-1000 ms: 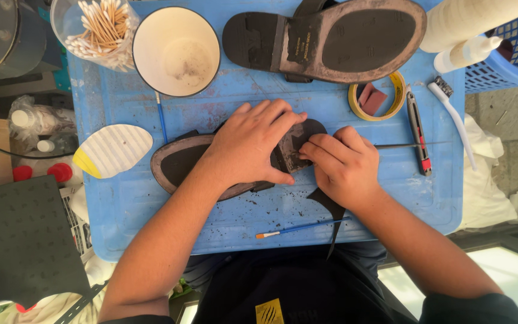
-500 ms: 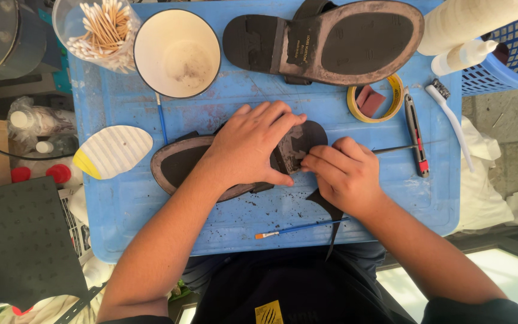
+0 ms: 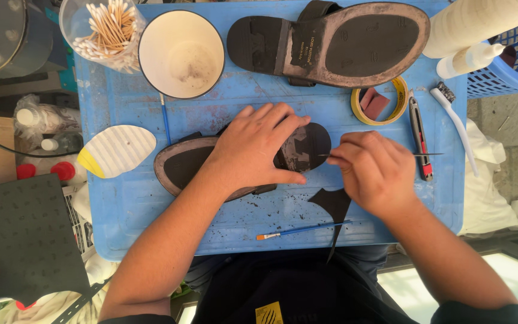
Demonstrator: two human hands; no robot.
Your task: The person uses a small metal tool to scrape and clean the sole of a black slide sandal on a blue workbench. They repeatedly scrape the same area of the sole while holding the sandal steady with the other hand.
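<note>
Sandal [image 3: 181,168] is laid sole-up near the middle of the blue bench [image 3: 121,204], its heel end pointing right, and is pinned flat by the left hand [image 3: 259,150], whose fingers are spread across the sole with the palm pressed down rather than gripped round anything. The right hand [image 3: 376,171] is closed on a thin metal tool [image 3: 430,154], pinched between thumb and fingers, with the fine tip held against the dark heel patch [image 3: 304,147] at the sandal's right end; the two hands are kept just beside each other without touching. A black cut-off piece [image 3: 334,207] is seen on the bench just below the right hand, with dark crumbs scattered around it, and a small brush [image 3: 301,230] with a blue handle is lying near the front edge. A second sandal [image 3: 331,42] is set sole-up along the far side of the bench, well apart from the hands. To its left a white cup [image 3: 181,54] is placed, and beside that a clear jar of cotton swabs [image 3: 106,30]. A roll of yellow tape [image 3: 398,90] is found right of centre, just beside a utility knife [image 3: 419,141] and a white toothbrush [image 3: 455,129]. A white and yellow sole piece [image 3: 118,150] is resting at the left edge of the bench.
</note>
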